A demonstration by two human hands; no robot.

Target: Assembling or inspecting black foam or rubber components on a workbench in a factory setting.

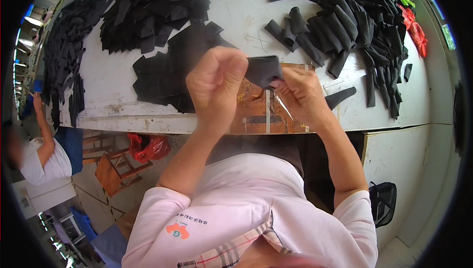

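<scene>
One pale pink short-sleeved shirt point(231, 194) is filling the lower centre; at upper centre, left hand point(217, 75) and right hand point(301, 92) are pinching a black oblong cloth piece point(262, 70).

A black cloth piece point(261, 69) is partly hidden by the left hand point(217, 78) and right hand point(299, 93); a co-worker's head point(13, 145) is blurred; a dark heap point(155, 9) is cropped above.

The white table point(108, 83) is scuffed along its front edge; a worn brown board point(290, 127) lies there. A white panel point(399, 164) stands below, right. At left, a wooden stool point(109, 173) stands on the pale floor point(91, 194). Bright lights point(33, 21) show beyond; a pale wall point(443, 100) bounds the right.
</scene>
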